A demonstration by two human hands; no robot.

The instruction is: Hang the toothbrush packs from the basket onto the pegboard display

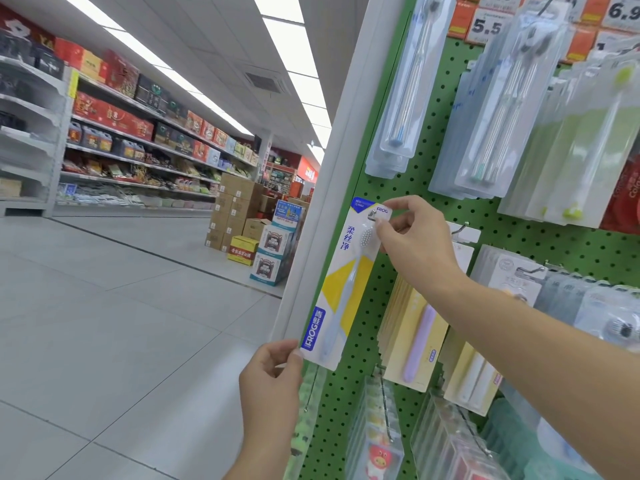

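Holding the toothbrush pack (pixel 341 289) at both ends, I keep it flat against the green pegboard (pixel 429 209). My right hand (pixel 412 237) pinches the top tab beside its hang hole, I judge to guide it onto a hook; my left hand (pixel 273 375) pinches the bottom corner to steady it. No basket is in view, so I cannot report its contents. Neighbouring pegs carry stacked packs (pixel 412 330).
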